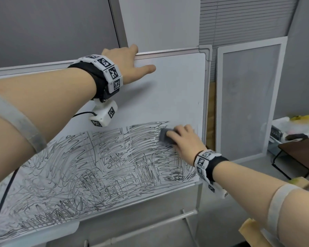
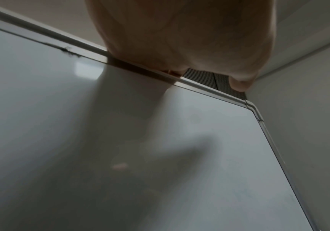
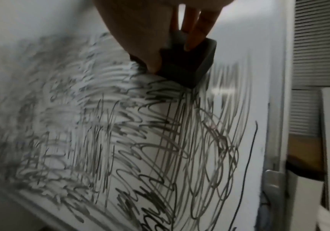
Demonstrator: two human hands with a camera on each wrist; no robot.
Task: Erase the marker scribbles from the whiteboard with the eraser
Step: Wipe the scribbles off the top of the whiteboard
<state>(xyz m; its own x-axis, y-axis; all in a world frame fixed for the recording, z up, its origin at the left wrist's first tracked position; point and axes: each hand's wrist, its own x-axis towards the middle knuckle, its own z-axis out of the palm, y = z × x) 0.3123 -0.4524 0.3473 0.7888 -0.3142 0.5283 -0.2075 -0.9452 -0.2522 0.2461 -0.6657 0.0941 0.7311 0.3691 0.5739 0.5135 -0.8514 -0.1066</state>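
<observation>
Grey wall panels and a closed window blind stand behind the whiteboard, and a framed grey panel leans just beside its right edge. We see that the upper part of the whiteboard is clean, while black marker scribbles cover the whole lower part, from the left side to near the right frame.

Our left hand rests on the top edge of the whiteboard. Its fingers go over the metal frame and behind it, so we cannot tell how they lie there; the thumb is straight and lies on the white surface. In the left wrist view the palm sits against the top frame, near the upper right corner of the board.

Our right hand holds the eraser, a dark grey block, and presses it flat on the board at the upper right border of the scribbles. In the right wrist view the fingers lie close together on the far side of the eraser and the thumb presses its near side, so the block is pinched between them. This view is blurred on the left.

At the far right, a dark table carries some white objects that we cannot identify.
</observation>
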